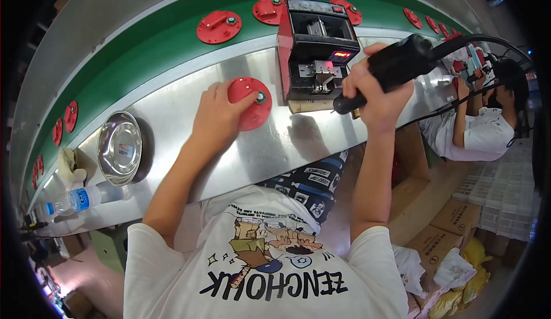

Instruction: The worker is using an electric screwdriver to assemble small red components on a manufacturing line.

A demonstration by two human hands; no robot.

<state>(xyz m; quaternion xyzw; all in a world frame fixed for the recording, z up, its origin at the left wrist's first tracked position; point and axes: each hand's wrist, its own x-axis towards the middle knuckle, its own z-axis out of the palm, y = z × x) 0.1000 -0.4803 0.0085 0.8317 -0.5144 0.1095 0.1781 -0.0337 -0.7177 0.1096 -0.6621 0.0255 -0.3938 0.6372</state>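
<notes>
My left hand [214, 115] grips a round red disc [256, 115] on the metal worktop, its thumb lying across the top near a small green-and-silver part. Up to the right, my right hand [379, 95] is wrapped around a black electric screwdriver [399, 63] with a thick cable. The driver's tip points down and left, beside the front of a black-and-red screw feeder [295, 46] with a lit red display. Between the tip and the disc there is a wide gap.
Behind the worktop [201, 170] runs a green conveyor belt [155, 43] carrying more red discs [219, 27]. At left stand a steel bowl [119, 148], a water bottle [77, 199] and a pale glove [70, 170]. Another person [473, 127] works at far right. Cardboard boxes [430, 244] lie below.
</notes>
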